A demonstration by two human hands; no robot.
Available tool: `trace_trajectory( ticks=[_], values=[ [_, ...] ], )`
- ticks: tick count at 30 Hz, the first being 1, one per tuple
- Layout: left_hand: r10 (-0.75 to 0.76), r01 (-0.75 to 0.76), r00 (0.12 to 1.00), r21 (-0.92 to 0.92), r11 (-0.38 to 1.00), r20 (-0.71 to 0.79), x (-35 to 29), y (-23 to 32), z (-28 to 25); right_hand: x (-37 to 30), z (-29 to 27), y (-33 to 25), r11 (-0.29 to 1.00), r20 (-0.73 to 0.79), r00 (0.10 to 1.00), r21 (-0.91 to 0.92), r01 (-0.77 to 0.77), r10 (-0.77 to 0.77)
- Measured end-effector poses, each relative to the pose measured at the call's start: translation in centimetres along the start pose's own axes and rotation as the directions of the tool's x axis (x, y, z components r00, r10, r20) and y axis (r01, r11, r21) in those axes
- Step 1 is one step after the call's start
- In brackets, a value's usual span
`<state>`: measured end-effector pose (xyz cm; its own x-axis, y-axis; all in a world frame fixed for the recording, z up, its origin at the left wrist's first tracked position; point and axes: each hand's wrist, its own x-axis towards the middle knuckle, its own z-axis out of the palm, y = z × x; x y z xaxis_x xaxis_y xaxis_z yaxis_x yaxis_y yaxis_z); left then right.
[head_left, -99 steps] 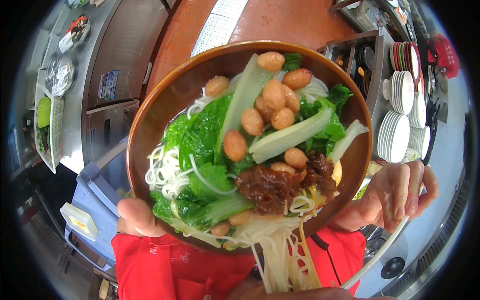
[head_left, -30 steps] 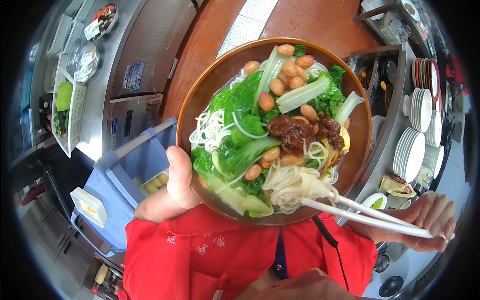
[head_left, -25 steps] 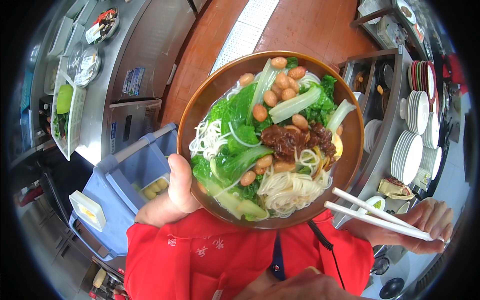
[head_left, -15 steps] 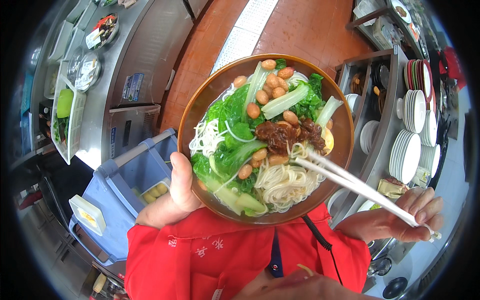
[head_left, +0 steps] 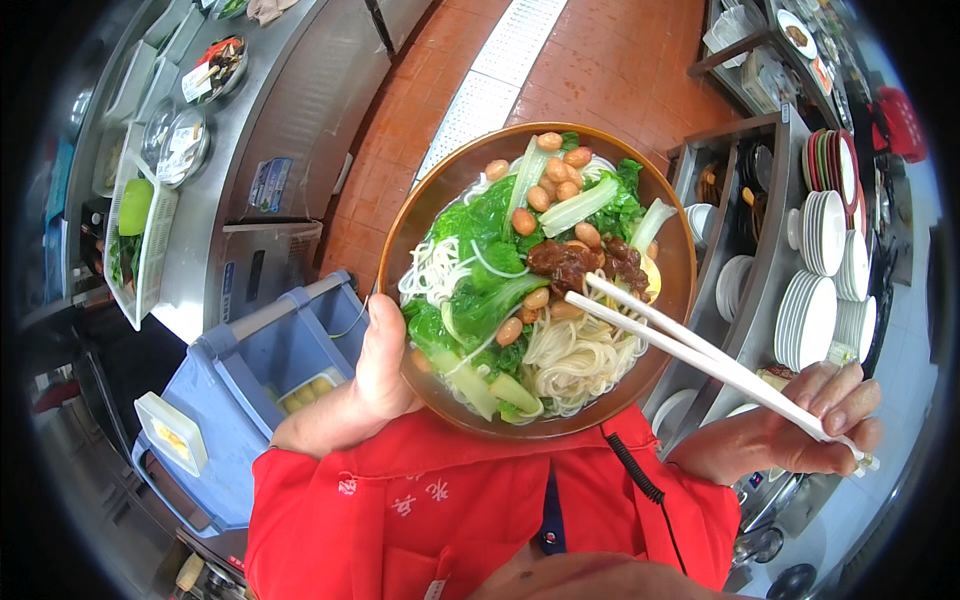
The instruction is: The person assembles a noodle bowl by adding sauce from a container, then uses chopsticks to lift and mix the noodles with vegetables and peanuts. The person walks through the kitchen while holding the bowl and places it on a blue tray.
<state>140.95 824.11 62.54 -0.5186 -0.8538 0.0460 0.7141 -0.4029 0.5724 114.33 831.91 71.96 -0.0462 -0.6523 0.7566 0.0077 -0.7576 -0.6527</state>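
Note:
My left hand (head_left: 385, 365) grips a brown bowl (head_left: 668, 215) by its left side, thumb on the rim and the other fingers hidden beneath. In the bowl lie pale noodles (head_left: 575, 362), leafy greens (head_left: 485, 240), several peanuts (head_left: 557, 180) and a dark brown sauce (head_left: 565, 266). A piece of egg (head_left: 652, 277) shows at the right. My right hand (head_left: 822, 420) is closed round a pair of white chopsticks (head_left: 715, 375) near their thick ends. The tips hover over or touch the food between the sauce and the noodles; which, I cannot tell.
A blue cart (head_left: 235, 390) holding a tub stands at my left. Behind it runs a steel counter (head_left: 290, 100) with a white basket (head_left: 150, 245) and covered bowls. Stacked white plates (head_left: 806, 322) fill a steel rack at my right. Beyond the bowl is red tiled floor (head_left: 610, 75).
The bowl has shifted slightly right and appears a little smaller. The chopstick tips have moved left, from the noodles toward the sauce, and are sharper now.

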Motion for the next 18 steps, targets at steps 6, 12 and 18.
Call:
trace_trajectory(
  ticks=[6,12,18],
  values=[
    [-0.008,0.008,0.999,0.002,1.000,0.037,0.0,0.1,0.2,0.5,1.1,1.1,0.999,0.127,0.991,-0.025,0.031,-0.028],
    [-0.013,0.013,1.000,0.012,1.000,0.019,-0.2,0.2,0.4,0.8,1.4,1.3,0.998,0.137,0.990,-0.044,0.034,-0.028],
    [-0.004,0.005,0.999,-0.021,1.000,0.032,-0.2,0.0,0.2,0.8,0.0,0.5,0.977,-0.083,0.996,-0.215,-0.003,-0.015]
  ],
)
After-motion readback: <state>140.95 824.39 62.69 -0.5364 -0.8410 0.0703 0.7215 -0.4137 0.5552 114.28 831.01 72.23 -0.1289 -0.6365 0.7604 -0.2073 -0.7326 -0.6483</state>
